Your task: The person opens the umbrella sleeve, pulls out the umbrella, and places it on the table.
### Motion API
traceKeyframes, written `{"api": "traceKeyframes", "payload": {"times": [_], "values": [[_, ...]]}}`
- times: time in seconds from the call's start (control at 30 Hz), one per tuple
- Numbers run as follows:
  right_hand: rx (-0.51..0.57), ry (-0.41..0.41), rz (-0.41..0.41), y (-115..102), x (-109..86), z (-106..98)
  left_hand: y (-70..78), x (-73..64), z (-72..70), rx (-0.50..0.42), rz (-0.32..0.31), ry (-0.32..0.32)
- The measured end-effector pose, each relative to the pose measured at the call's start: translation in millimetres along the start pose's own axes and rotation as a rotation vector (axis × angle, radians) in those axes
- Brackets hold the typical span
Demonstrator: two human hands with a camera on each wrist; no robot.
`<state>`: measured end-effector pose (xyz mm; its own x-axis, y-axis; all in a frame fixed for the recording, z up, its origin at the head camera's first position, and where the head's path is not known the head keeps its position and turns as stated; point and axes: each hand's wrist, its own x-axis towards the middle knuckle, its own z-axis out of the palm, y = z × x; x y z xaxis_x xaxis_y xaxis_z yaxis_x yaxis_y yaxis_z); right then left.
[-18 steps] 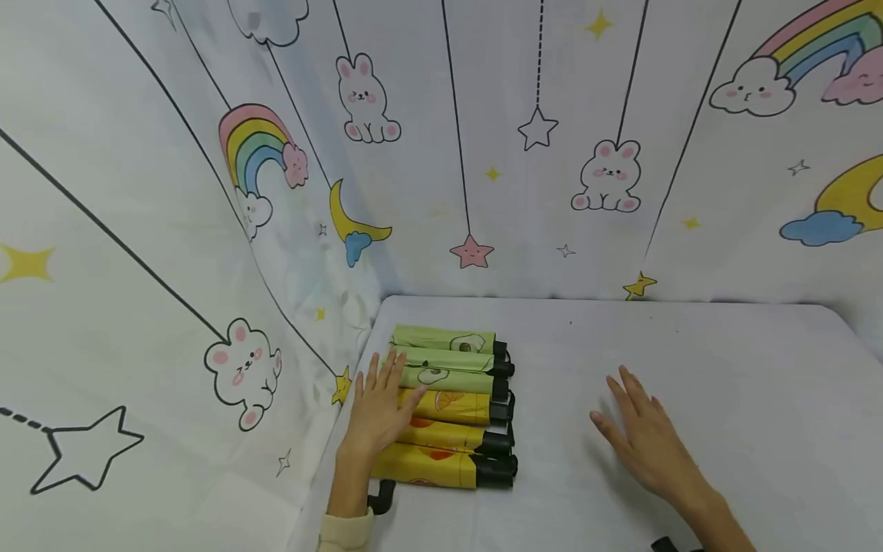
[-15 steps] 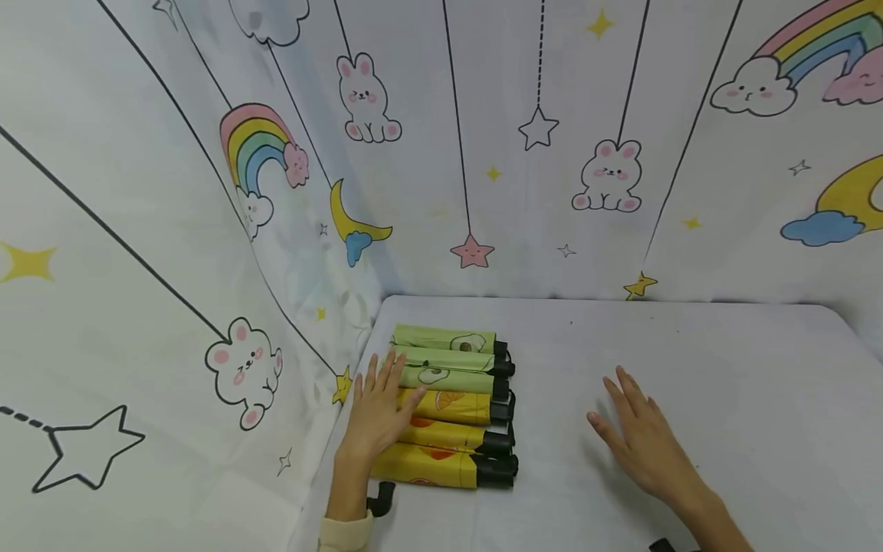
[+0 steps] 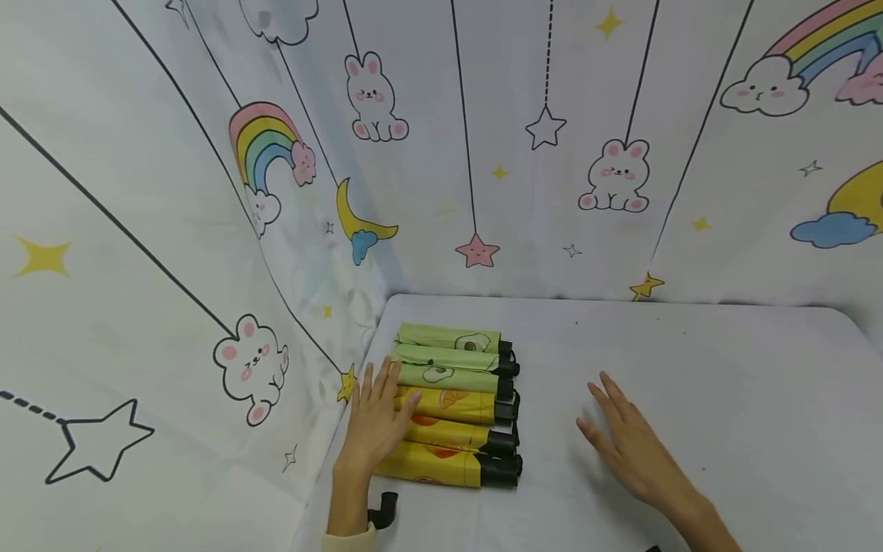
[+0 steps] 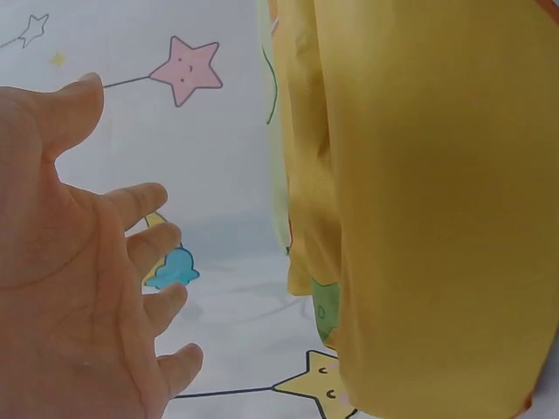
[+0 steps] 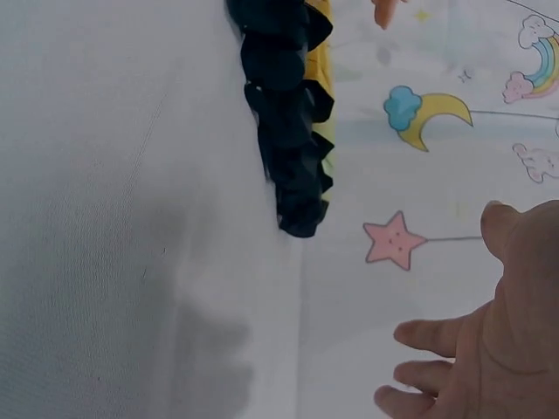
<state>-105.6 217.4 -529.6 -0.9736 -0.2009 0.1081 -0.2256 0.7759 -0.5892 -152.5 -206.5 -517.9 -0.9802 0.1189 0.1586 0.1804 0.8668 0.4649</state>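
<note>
Three folded umbrellas in light green with an avocado print (image 3: pixel 448 376) lie at the far end of a row. Three yellow ones with an orange-slice print (image 3: pixel 434 464) lie at its near end. Their black handles (image 5: pixel 284 113) all point right. My left hand (image 3: pixel 372 425) spreads its fingers over the left ends of the yellow umbrellas, hiding part of them. In the left wrist view, a gap separates its palm from a yellow umbrella (image 4: pixel 445 218). To the right of the handles, my right hand (image 3: pixel 631 448) hovers over the table, fingers extended and holding nothing.
White cloth covers the table (image 3: pixel 759 399). A printed curtain (image 3: pixel 428 184) with rabbits, stars and rainbows rises at the back and along the left side. A black curved piece (image 3: pixel 383 510) sits beside my left wrist.
My right hand has drifted left toward the umbrella handles. My left hand has shifted slightly left over the umbrellas, which stay in their row. The head view has turned a little.
</note>
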Motion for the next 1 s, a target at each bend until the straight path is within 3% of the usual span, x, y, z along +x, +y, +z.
{"api": "traceKeyframes", "payload": {"times": [0.27,0.67,1.0], "values": [[-0.004,-0.006,0.013,-14.1,0.1,8.2,-8.8,-8.7,3.5,0.008,-0.01,0.023],[0.04,-0.008,0.057,-31.9,1.0,14.5,-7.1,-16.3,-1.4,-0.102,-0.019,0.087],[0.098,0.008,0.078,-44.0,0.4,30.0,-15.5,-26.8,0.6,-0.181,-0.063,0.072]]}}
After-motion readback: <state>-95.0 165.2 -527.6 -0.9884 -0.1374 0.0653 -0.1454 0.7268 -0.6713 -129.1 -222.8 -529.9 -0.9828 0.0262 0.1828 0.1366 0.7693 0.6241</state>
